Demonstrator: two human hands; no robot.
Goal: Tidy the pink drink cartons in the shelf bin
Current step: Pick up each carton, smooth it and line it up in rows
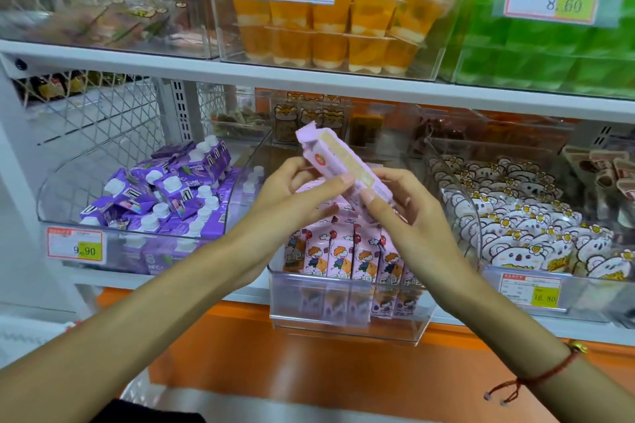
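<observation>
One pink drink carton (338,158) is lifted above the clear shelf bin (347,319), tilted with its top end up and to the left. My left hand (295,196) grips its left side, thumb across the front. My right hand (402,203) holds the lower right end, thumb on the carton's face. Below them a row of pink cartons (347,254) with a cartoon child stands upright at the bin's front. More pink cartons behind the row are partly hidden by my hands.
A bin of purple capped drink packs (165,196) sits to the left, a bin of koala-print packets (522,227) to the right. The shelf above carries orange jelly cups (330,34) and green packs (549,55). Price tags hang on the bin fronts. An orange ledge (309,361) runs below.
</observation>
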